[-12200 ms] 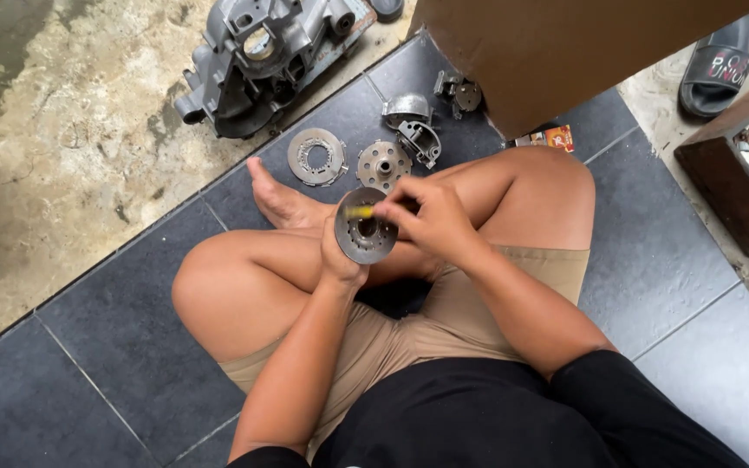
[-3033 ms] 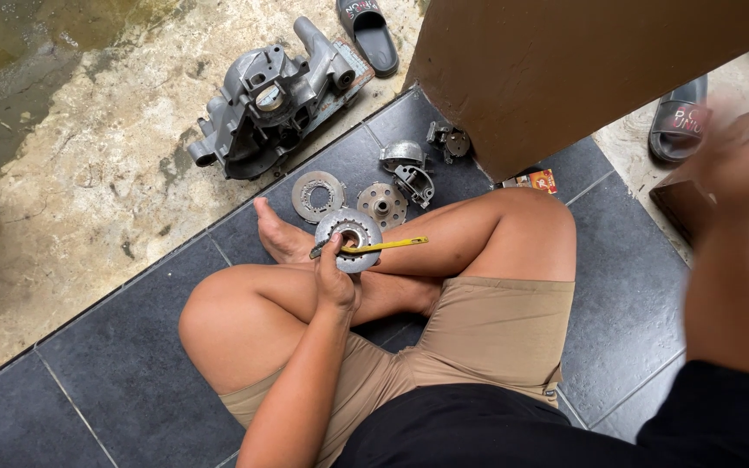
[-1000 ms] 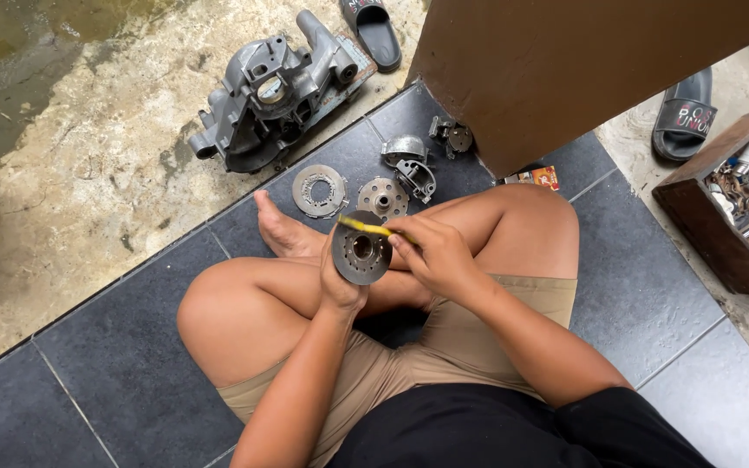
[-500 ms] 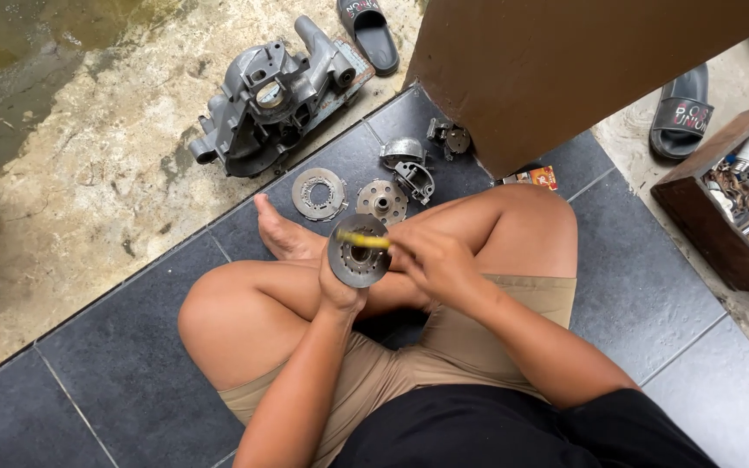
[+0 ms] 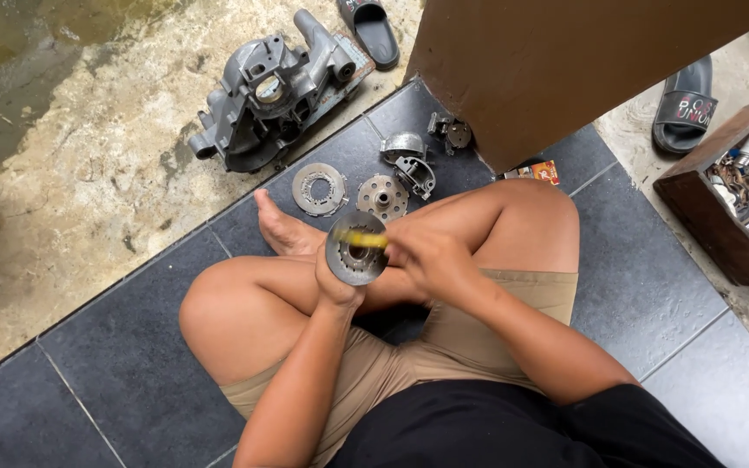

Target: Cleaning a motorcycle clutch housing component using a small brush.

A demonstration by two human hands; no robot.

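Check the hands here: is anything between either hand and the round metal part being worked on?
Nothing visible. The left hand grips the round metal part directly from below, holding it over the crossed legs. The right hand lays a yellow-handled tool across its face; the tool tip's contact is too blurred to tell.

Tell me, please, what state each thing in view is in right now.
Left hand: gripping the round metal part.
Round metal part: held up, open face toward the camera.
Right hand: holding the yellow tool.
Yellow tool: tip at the part's face.
Engine casing: lying on the concrete.
Two discs: flat on the tile.
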